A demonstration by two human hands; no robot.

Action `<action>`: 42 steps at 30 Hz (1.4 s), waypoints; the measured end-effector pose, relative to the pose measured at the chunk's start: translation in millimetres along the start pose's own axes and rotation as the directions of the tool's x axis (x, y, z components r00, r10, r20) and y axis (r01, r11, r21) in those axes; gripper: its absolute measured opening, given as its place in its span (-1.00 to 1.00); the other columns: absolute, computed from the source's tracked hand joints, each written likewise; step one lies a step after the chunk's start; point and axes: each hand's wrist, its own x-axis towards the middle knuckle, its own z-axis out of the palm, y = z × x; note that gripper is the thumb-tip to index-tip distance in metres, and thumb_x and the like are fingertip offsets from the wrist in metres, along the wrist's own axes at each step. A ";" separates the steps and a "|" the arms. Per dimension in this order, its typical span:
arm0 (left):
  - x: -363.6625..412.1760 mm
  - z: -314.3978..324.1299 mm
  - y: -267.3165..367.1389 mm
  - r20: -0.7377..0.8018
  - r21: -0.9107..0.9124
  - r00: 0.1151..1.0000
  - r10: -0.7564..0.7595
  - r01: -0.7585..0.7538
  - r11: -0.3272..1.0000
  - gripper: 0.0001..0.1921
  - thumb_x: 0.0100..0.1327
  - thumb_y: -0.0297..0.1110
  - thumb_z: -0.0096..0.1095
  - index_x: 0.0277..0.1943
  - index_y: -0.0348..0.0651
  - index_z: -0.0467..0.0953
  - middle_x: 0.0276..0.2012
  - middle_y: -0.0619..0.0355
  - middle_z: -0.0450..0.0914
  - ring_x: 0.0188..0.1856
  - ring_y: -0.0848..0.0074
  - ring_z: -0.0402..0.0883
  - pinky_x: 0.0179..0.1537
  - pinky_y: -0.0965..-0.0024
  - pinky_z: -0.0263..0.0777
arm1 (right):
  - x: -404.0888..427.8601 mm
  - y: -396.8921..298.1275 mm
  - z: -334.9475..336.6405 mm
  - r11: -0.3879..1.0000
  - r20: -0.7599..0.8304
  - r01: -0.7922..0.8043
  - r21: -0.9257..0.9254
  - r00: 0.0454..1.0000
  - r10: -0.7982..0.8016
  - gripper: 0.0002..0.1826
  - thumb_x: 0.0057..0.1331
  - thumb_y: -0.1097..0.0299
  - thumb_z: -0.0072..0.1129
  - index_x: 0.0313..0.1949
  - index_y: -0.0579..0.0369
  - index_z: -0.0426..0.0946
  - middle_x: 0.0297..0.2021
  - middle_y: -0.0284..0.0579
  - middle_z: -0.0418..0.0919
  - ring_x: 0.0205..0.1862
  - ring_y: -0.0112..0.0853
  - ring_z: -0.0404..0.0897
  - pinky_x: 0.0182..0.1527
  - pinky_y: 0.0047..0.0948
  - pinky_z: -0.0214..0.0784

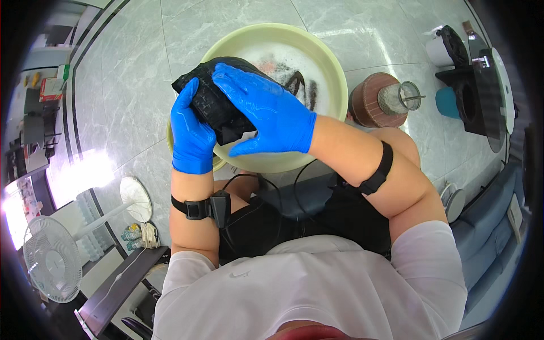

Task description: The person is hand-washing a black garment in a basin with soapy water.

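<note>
A bulky black item [225, 102], with a wet-looking, crinkled surface, is held over the left side of a pale green basin [333, 63]. Its exact kind cannot be told. My left hand [191, 127], in a blue rubber glove, grips its left edge, with the thumb on the near face. Across its right side lies my right hand [272, 110], gloved alike, palm down with straight fingers and the thumb held apart. White suds [293, 59] fill the basin, with dark specks on them. A dark strap-like piece [296, 80] shows among the suds, partly hidden by my right hand.
Right of the basin, a glass jar [410, 97] with a stick in it stands on a round brown stool [369, 102]. A white fan [55, 259] stands at left, near a dark bench [123, 284]. A blue sofa [484, 238] is at right. Cables [278, 191] hang near my lap.
</note>
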 end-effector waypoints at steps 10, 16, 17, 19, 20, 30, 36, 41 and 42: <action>11.1 -22.1 14.2 0.577 -0.105 0.814 -0.065 0.153 0.983 -0.33 0.53 0.00 -0.18 0.51 -0.30 0.16 0.43 -0.27 0.29 0.47 -0.11 0.25 0.50 -0.11 0.08 | 16.1 17.7 -11.8 0.860 -0.175 -0.389 0.331 0.870 0.461 -0.48 0.23 0.45 0.40 0.19 0.22 0.56 0.01 0.03 0.70 0.02 -0.33 0.69 0.09 -0.34 0.53; 21.4 -1.9 -25.3 -0.035 0.073 0.999 -0.022 0.024 0.997 -0.33 0.56 0.09 -0.12 0.46 -0.31 0.23 0.39 -0.19 0.36 0.39 0.08 0.38 0.42 0.03 0.27 | 19.4 8.1 -14.2 0.713 -0.140 -0.426 0.558 0.798 0.586 -0.45 0.22 0.50 0.37 0.22 0.25 0.52 -0.08 0.01 0.73 -0.05 -0.34 0.70 0.02 -0.32 0.56; 20.1 8.7 -29.9 -0.127 0.012 0.989 -0.078 0.080 0.997 -0.34 0.57 0.10 -0.11 0.47 -0.26 0.23 0.39 -0.14 0.36 0.37 0.12 0.40 0.41 0.07 0.30 | 17.0 5.3 -9.0 0.721 -0.077 -0.472 0.508 0.808 0.584 -0.40 0.20 0.53 0.32 0.28 0.23 0.47 -0.07 0.08 0.73 -0.03 -0.23 0.73 0.03 -0.25 0.58; 27.3 -9.8 -51.8 0.149 0.136 0.984 0.098 -0.118 0.984 -0.40 0.60 0.06 -0.14 0.53 -0.07 0.18 0.44 0.07 0.33 0.40 0.26 0.36 0.49 0.19 0.16 | 7.2 7.5 14.8 0.969 -0.215 -0.241 0.048 0.945 0.245 -0.16 0.08 0.42 0.37 0.39 0.24 0.32 0.16 0.26 0.57 0.16 0.12 0.59 0.20 -0.10 0.50; 31.5 -18.8 -57.6 0.171 0.086 0.977 0.130 -0.146 0.985 -0.40 0.60 0.05 -0.15 0.53 -0.07 0.17 0.46 0.08 0.32 0.42 0.28 0.33 0.51 0.19 0.12 | 1.7 8.9 28.1 0.979 -0.241 -0.200 0.025 0.950 0.201 -0.15 0.08 0.39 0.38 0.40 0.25 0.31 0.21 0.26 0.52 0.20 0.12 0.56 0.24 -0.09 0.47; 27.6 -36.1 -48.7 0.293 0.486 0.830 0.475 -0.557 0.673 -0.39 0.56 0.03 -0.10 0.52 -0.08 0.19 0.45 0.07 0.32 0.44 0.28 0.31 0.51 0.20 0.11 | 1.4 -20.8 44.1 0.982 -0.122 -0.121 0.142 0.983 0.139 -0.09 0.23 0.14 0.44 0.43 0.36 0.20 0.42 0.34 0.24 0.43 0.19 0.29 0.44 -0.02 0.20; 16.2 -35.6 -25.5 0.565 0.710 0.619 0.546 -0.701 0.060 -0.39 0.53 0.02 -0.06 0.51 -0.09 0.21 0.44 0.07 0.34 0.44 0.28 0.32 0.50 0.20 0.12 | 28.9 -47.2 -11.9 0.927 -0.148 -0.162 0.339 0.964 0.223 -0.31 0.31 0.27 0.38 0.35 0.31 0.37 0.27 0.20 0.49 0.32 -0.03 0.49 0.36 -0.17 0.34; 27.6 -21.6 -27.2 0.650 0.684 0.547 0.527 -0.723 -0.093 -0.38 0.51 0.02 -0.03 0.50 -0.09 0.22 0.44 0.06 0.35 0.43 0.27 0.33 0.50 0.20 0.13 | 52.0 -39.8 -130.8 0.726 -0.375 0.032 0.687 0.872 0.316 -0.64 0.52 0.25 0.03 0.16 0.19 0.54 0.07 0.04 0.65 0.08 -0.15 0.65 0.22 -0.21 0.47; 24.1 -27.9 -23.7 0.649 0.690 0.541 0.534 -0.715 -0.114 -0.38 0.51 0.01 -0.03 0.50 -0.09 0.22 0.43 0.06 0.35 0.43 0.27 0.33 0.49 0.20 0.13 | 63.5 -59.2 -154.5 0.501 -0.326 0.029 0.865 0.791 0.518 -0.64 0.50 0.25 0.05 0.10 0.29 0.53 -0.01 0.06 0.67 0.03 -0.15 0.66 0.15 -0.25 0.51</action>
